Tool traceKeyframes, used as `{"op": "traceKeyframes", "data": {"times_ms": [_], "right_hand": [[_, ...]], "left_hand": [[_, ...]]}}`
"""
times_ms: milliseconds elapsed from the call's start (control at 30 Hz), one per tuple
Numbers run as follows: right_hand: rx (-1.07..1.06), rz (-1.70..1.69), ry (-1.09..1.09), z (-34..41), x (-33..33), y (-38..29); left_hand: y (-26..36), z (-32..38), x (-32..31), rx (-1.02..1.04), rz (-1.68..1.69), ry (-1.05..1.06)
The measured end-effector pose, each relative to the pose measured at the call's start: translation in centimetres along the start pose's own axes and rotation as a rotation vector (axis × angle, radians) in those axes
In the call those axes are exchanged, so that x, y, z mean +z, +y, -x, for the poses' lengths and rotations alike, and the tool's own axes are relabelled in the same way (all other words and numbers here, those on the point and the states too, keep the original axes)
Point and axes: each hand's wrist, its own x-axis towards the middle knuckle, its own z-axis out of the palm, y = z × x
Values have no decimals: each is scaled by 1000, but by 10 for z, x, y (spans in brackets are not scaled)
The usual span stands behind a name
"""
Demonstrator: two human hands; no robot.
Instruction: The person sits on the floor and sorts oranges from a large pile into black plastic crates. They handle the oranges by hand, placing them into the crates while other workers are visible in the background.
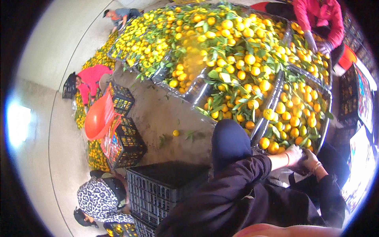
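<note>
My left hand (294,155), in a pale glove, is at the near edge of a section (297,121) of mandarins with green leaves. Next to it, almost touching, is my gloved right hand (310,160). Both sets of fingers curl down over a dark area below the fruit. What lies between them is hidden. Several loose mandarins (273,147) rest just beyond the left hand. A shiny plastic-covered divider (271,103) separates this section from the larger heap of leafy mandarins (237,62).
An empty-looking black plastic crate (168,174) stands left of my knee (231,145). A red basin (99,118) sits by filled crates (127,142). One mandarin (176,133) lies on the floor. Co-workers (321,23) (93,78) (102,192) (121,16) are around the fruit.
</note>
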Motion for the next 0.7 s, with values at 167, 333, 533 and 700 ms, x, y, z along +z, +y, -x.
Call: {"op": "traceKeyframes", "data": {"times_ms": [167, 333, 533, 700], "right_hand": [[-154, 549, -75, -50, -99, -120], [-618, 420, 455, -182, -164, -228], [-725, 338, 684, -363, -181, -323], [-687, 343, 584, -464, -145, -405]], "left_hand": [[-3, -1, -1, 27, 1, -4], [-3, -3, -3, 9, 23, -41], [-5, 0, -18, 18, 127, -89], [-9, 10, -43, 29, 214, -111]]}}
